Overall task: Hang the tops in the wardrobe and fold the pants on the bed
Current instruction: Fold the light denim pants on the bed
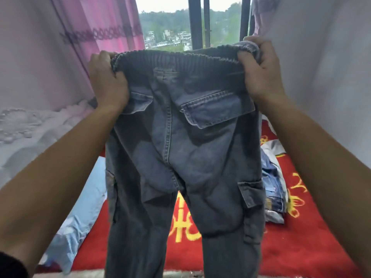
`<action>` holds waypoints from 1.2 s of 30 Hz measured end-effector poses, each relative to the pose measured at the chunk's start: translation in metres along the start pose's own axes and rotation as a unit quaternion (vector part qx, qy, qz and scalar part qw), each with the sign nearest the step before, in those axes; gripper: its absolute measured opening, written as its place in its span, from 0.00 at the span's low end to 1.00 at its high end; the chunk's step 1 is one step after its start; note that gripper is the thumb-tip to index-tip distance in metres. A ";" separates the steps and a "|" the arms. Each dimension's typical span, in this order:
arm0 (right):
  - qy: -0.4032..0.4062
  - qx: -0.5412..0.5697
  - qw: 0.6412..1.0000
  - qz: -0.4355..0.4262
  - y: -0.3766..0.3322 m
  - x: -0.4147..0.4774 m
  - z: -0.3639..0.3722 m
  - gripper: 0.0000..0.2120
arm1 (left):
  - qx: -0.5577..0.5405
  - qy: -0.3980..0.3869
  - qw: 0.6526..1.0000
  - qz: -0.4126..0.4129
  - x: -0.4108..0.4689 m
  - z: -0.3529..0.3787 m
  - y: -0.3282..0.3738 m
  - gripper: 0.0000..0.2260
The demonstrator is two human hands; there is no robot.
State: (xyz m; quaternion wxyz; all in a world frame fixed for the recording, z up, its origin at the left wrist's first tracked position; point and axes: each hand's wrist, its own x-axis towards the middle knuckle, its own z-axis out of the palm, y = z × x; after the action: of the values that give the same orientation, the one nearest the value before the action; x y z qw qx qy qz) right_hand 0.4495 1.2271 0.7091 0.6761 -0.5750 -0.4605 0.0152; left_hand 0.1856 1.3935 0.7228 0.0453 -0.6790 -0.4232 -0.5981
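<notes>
far left: a pink curtain [90,37] hangs beside the window, crossed by a band of dark embroidered pattern. below it lies white textured bedding [24,133].

lower left: a pale blue pillow [88,197] rests at the edge of the red blanket [301,247], which covers the bed and bears yellow characters.

left of centre: the left hand [108,81], arm bare and raised, has its fingers curled tight round the left end of the elastic waistband [176,57], bunching the cloth in the fist.

centre: the pants [180,157], grey-blue denim in cargo style, hang in the air above the bed, held up by both hands and spread at the waist, seat side toward the camera. a seam runs down the middle of the seat. a flapped back pocket [216,109] sits to the right of it, and a second flap shows partly under the left hand. both legs hang down and leave the bottom edge of the view, so it cannot be told whether the hems touch the bed. a cargo pocket [253,195] is sewn to the outer right leg. behind the waistband, the window [170,27] with dark vertical bars [195,23] shows a green hillside and buildings.

right of centre: the right hand [261,71] grips the right end of the waistband, fingers closed on a gathered fold of it. behind the right leg, a small pile of denim clothes [274,187] lies on the red blanket.

far right: pale white fabric [321,67] hangs down the side of the view.
</notes>
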 end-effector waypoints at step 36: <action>-0.116 -0.040 0.924 0.362 0.339 -0.010 0.248 0.14 | 0.075 -0.388 0.918 -0.025 -0.124 0.178 -0.324 0.19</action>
State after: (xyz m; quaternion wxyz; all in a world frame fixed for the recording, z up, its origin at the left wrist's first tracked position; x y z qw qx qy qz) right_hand 0.4575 1.5255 0.4139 0.5429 -0.7231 -0.2964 0.3074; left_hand 0.1286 1.6363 0.4231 -0.0868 -0.8417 -0.4678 -0.2552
